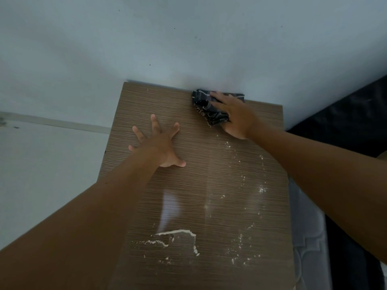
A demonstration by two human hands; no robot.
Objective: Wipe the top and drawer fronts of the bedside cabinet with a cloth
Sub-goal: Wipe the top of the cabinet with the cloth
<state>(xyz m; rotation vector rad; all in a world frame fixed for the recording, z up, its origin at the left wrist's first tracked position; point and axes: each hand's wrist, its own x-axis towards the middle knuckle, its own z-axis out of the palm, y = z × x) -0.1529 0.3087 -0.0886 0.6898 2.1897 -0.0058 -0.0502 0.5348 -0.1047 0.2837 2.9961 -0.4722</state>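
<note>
The cloth (206,109), a dark checked rag bunched into a wad, sits at the far right corner of the cabinet top (209,164), hard against the wall (188,38). The right hand (234,116) lies over it with its fingers (217,97) stretched fairly flat across the fabric, pressing it down. The thumb is hidden by the wad, so I cannot tell whether it tucks under.

The left hand (159,147) is apart from the cloth, on the left half of the cabinet top. It is planted palm down with fingers spread wide, holding nothing, and looks like a brace.

What matters for the coming stroke is direction. The cabinet top runs lengthwise from the wall edge to the near edge, and the white smears and specks (180,233) all lie nearer the near edge than the cloth does. Some trail down the right side and the heaviest patch sits close to the near edge, toward the middle. From the fingers the dirt lies straight back along that long axis.

The likely step is a pull of the cloth from the far corner down the right side. The right hand already has the cloth and is on the right line. The drawer fronts are out of sight below the near edge and probably not yet done.
</note>
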